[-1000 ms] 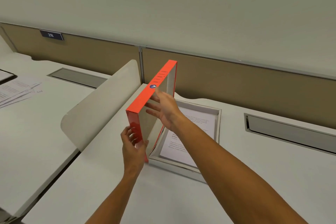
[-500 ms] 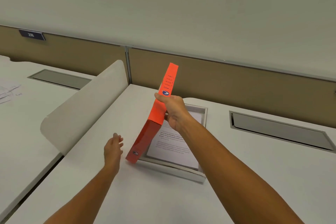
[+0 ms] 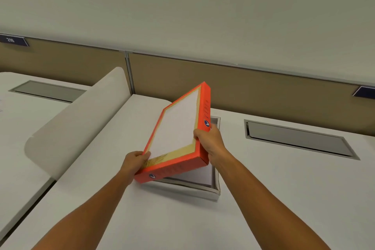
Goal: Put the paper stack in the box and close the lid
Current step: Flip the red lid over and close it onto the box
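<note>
An orange lid (image 3: pixel 176 134) with a white top panel hangs tilted over the white box (image 3: pixel 213 194) on the desk, its near end low and its far end raised. My left hand (image 3: pixel 135 161) grips the lid's near left corner. My right hand (image 3: pixel 210 140) holds its right side edge. The lid hides most of the box; only the box's near and right walls and a strip of the paper stack (image 3: pixel 203 176) inside show beneath it.
A curved white divider panel (image 3: pixel 81 126) stands to the left between two desks. A grey recessed cable hatch (image 3: pixel 298 140) lies at the right and another (image 3: pixel 47 91) at the far left. A tan partition wall (image 3: pixel 263 87) runs behind.
The lid has turned from standing on edge to top side up, tilted over the box. My left hand, free half a second ago, now grips the lid's near corner.
</note>
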`<state>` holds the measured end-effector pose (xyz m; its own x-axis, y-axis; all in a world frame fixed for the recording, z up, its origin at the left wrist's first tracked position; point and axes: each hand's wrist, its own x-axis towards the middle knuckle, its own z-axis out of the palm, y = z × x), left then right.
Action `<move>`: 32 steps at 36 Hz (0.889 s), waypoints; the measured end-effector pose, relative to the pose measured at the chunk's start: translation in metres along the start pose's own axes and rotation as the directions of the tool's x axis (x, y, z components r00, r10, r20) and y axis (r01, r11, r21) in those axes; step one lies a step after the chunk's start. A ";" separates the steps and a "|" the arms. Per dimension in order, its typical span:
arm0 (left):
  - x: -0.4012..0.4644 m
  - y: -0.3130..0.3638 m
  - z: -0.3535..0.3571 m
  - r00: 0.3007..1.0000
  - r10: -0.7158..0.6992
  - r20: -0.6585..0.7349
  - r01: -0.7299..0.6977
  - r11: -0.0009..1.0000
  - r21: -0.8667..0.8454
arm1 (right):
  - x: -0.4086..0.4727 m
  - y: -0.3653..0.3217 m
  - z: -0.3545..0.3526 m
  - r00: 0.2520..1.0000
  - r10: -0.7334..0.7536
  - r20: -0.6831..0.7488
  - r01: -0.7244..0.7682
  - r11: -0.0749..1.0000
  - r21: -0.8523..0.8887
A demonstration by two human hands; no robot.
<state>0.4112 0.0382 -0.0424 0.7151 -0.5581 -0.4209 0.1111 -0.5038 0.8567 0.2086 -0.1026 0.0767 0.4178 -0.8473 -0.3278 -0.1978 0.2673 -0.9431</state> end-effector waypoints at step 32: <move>-0.020 -0.002 0.037 0.954 0.291 -0.071 -0.230 0.864 0.448 | -0.004 0.099 -0.034 0.962 0.214 -0.169 -0.272 0.817 -0.509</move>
<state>0.3714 0.0259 -0.0468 0.7635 -0.6323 -0.1315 -0.3778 -0.6024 0.7031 0.1572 -0.0883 -0.0130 0.2094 -0.8355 -0.5081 -0.7267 0.2147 -0.6525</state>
